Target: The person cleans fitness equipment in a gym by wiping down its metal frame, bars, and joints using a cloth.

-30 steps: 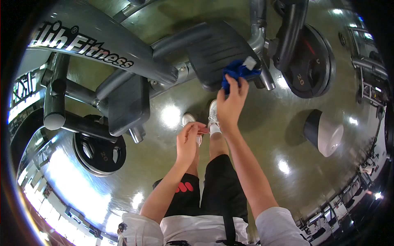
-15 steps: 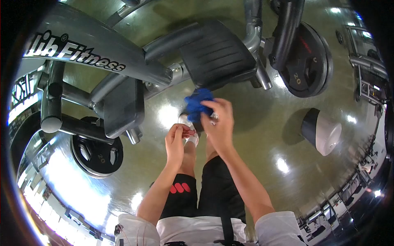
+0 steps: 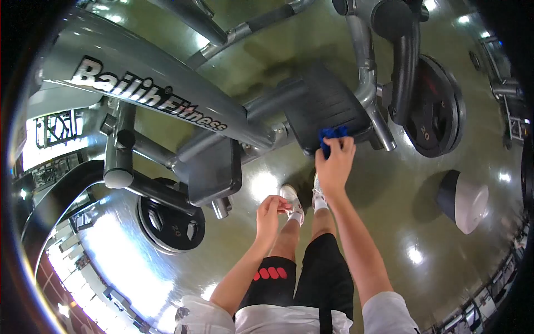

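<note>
1. Blue cloth [image 3: 334, 132], head view: bunched, no clear long axis, pinched in right hand [image 3: 335, 165] against near edge of black pad [image 3: 324, 103] just beyond.
2. Left hand [image 3: 268, 217] farther off, loosely curled; contents unclear.
3. Grey beam [image 3: 161, 75] beyond left hand: "Bailih Fitness". Weight plates [image 3: 431, 108] outside both hands: "20".

One head-worn view (wide, bowed at the edges) looks forward and down over left hand [image 3: 269, 216] and right hand [image 3: 336, 167].
</note>
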The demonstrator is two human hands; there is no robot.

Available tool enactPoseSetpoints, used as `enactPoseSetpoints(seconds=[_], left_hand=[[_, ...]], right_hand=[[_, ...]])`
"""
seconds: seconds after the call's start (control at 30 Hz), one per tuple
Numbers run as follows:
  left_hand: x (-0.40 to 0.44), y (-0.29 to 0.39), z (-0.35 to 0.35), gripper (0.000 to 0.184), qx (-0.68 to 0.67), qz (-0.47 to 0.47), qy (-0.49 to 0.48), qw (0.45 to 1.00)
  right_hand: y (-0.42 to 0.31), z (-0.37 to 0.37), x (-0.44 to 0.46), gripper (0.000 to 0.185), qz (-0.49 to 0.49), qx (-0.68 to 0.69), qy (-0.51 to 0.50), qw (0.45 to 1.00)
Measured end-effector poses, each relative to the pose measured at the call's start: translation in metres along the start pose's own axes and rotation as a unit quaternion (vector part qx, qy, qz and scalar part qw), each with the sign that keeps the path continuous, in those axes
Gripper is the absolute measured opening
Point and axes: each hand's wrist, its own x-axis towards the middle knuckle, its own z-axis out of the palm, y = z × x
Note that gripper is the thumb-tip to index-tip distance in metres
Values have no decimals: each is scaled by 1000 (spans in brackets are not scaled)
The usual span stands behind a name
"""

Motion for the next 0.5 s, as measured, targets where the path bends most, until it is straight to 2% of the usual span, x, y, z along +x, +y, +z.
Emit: enactPoseSetpoints(seconds=[0.07,0.13,0.2,0.27,0.3,0.4,0.43,0.47,0.5], left_hand=[[0,1,-7,28,33,-4,3,999],[-5,7,-11,28,33,-5,10,999],[-12,15,-10,27,33,-4,13,999],[-19,20,-11,27,34,0,11,999],[-19,22,-11,27,36,0,10,999],[-23,9,-14,24,84,17,-21,996],[-15,-7,-16,22,215,108,24,970],[-4,-23,-18,21,337,199,66,918],[4,-33,-19,33,396,167,74,900]], right_hand=[[-14,4,-16,25,-11,45,-51,998],[-15,12,-41,23,-62,138,-202,968],[-1,36,-89,22,-16,181,-363,914],[-3,30,-127,20,51,175,-352,918],[-2,25,-139,20,53,177,-350,918],[2,7,-179,25,155,220,-211,940],[6,1,-185,26,158,232,-215,935],[8,-6,-186,27,159,244,-216,932],[12,-8,-187,27,164,242,-216,932]])
